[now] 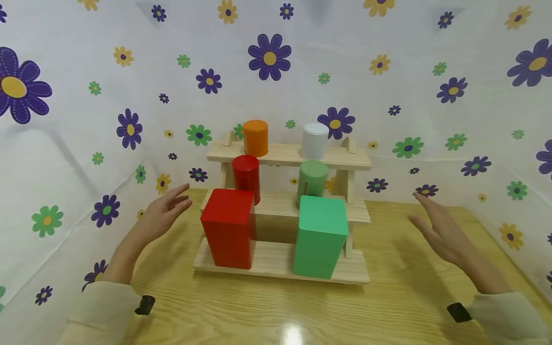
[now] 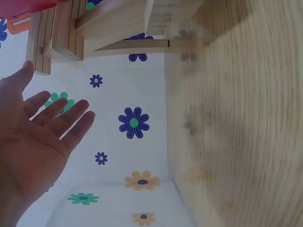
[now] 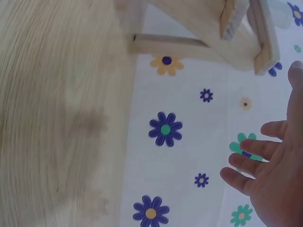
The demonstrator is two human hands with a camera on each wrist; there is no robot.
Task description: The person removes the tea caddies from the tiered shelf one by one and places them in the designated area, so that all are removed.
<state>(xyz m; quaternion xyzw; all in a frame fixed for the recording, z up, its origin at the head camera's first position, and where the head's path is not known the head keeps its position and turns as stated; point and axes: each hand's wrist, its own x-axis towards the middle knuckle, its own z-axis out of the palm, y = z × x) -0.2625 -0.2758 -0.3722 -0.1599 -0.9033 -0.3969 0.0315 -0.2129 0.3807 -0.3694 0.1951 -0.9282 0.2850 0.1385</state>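
A three-tier wooden shelf (image 1: 276, 255) stands in the middle of the table. On its bottom tier are a red box (image 1: 228, 225) at left and a green box (image 1: 321, 235) at right. The middle tier bears a red canister (image 1: 247, 175) and a pale green canister (image 1: 313, 178). Up on the top tier stand an orange canister (image 1: 256, 139) and a white canister (image 1: 315, 141). My left hand (image 1: 161, 214) hovers left of the shelf, fingers spread and holding nothing. To the shelf's right, my right hand (image 1: 442, 235) is also raised, with nothing in it.
The wooden table (image 1: 241, 311) extends in front of the shelf and to both sides. White flower-patterned cloth (image 1: 267, 96) hangs behind and at both sides. A dark strap piece (image 1: 144, 304) shows at the left cuff, another dark piece (image 1: 459, 312) at the right.
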